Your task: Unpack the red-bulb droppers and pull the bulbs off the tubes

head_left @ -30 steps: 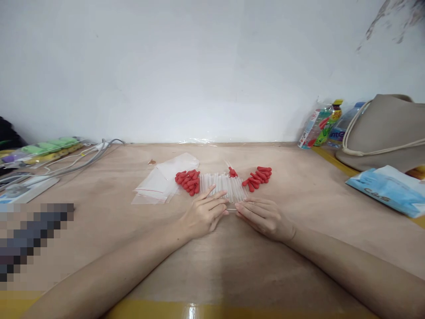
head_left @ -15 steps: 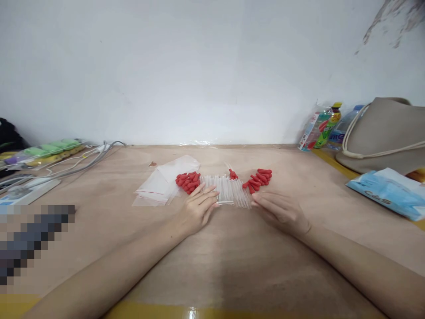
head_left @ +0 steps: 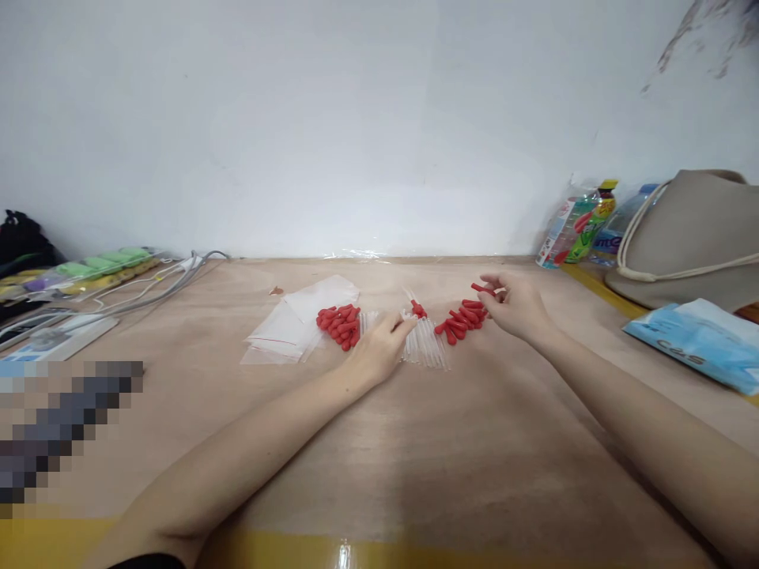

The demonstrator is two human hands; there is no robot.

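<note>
My right hand (head_left: pixel 515 304) is raised at the right end of a row of red rubber dropper bulbs (head_left: pixel 455 324). It pinches one red rubber bulb (head_left: pixel 481 289) between thumb and fingers. My left hand (head_left: pixel 383 344) lies over a row of clear dropper tubes (head_left: pixel 428 344), covering part of it. Its thumb and index finger close at the upper ends of the tubes, apparently round one clear tube, mostly hidden. To the left of that hand is a heap of red bulbs (head_left: pixel 339 325). Behind the tubes lie assembled droppers (head_left: pixel 417 308) with red bulbs and clear stems.
Clear zip bags (head_left: pixel 285 332) lie left of the heap. A power strip (head_left: pixel 65 336) with cables is at far left. On the right are a tissue pack (head_left: pixel 693 344), bottles (head_left: pixel 575 229) and a grey bag (head_left: pixel 693 237). A wall (head_left: pixel 379 134) bounds the table behind.
My right hand has moved up and away from the tubes and now holds a red bulb. My left hand has shifted right and up over the tubes, its fingers drawn together.
</note>
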